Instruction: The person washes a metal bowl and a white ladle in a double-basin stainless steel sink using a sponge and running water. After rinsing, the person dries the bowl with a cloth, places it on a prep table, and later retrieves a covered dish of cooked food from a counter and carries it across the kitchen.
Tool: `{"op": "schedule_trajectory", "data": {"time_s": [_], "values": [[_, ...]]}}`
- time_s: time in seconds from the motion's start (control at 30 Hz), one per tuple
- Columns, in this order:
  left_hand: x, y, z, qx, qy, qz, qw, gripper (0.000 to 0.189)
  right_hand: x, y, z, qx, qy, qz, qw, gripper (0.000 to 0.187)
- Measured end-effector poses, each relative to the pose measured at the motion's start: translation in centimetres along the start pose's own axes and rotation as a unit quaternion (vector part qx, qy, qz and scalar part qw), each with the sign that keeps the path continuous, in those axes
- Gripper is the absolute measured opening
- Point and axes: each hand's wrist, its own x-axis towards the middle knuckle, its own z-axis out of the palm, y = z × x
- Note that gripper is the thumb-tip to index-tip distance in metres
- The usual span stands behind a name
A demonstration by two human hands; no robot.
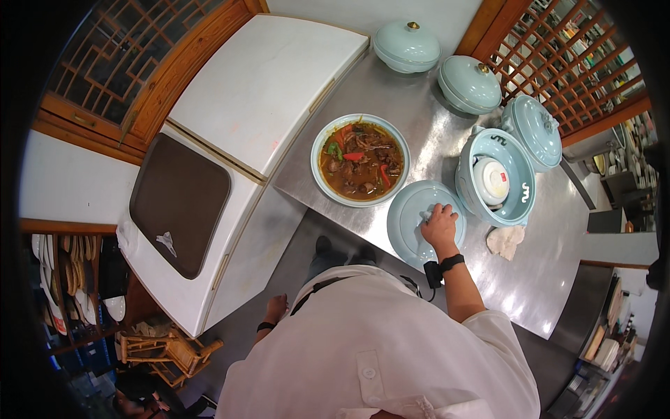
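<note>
My right hand (439, 226) grips the knob of a pale blue-green ceramic lid (405, 225) at the near edge of the stainless steel table (555, 230). Left of the lid, and close to it, stands a round bowl (312, 160) of brown stew with red and green pepper pieces, uncovered. To the right is a large blue-green tureen (525, 157) with a small white bowl (492, 181) inside it. A crumpled cloth (505, 242) lies just below the tureen. My left hand (276, 308) hangs by my side, its fingers curled, touching nothing that I can see.
Several lidded blue-green tureens (408, 46) line the table's back. A white chest freezer (267, 78) with a brown panel (183, 204) stands at left. A bamboo chair (170, 353) is at lower left, with a person (152, 395) near it. Wooden lattices border the back.
</note>
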Motion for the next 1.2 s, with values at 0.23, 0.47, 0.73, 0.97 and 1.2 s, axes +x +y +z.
{"op": "schedule_trajectory", "data": {"time_s": [0.23,0.47,0.73,0.97,1.2], "values": [[0.5,-0.9,0.3,0.021,0.001,0.011,1.0,0.048,-0.2,-0.2,-0.3,0.02,0.007,0.01,1.0,0.044],[0.9,-1.7,0.9,0.029,0.007,0.055,0.998,0.052,-0.1,-0.3,-0.5,0.01,-0.008,0.019,1.0,0.045],[0.3,-0.6,0.3,0.024,0.002,-0.041,0.999,0.057,-0.1,-0.3,-0.5,0.023,-0.01,0.025,0.999,0.043],[1.5,-2.5,1.3,0.107,0.017,0.037,0.993,0.057,-0.2,-0.3,-0.2,0.032,0.008,0.026,0.999,0.043],[2.3,-3.7,1.9,0.073,0.089,0.163,0.98,0.051,-0.4,-0.5,-1.1,0.05,-0.015,0.031,0.998,0.049]]}}
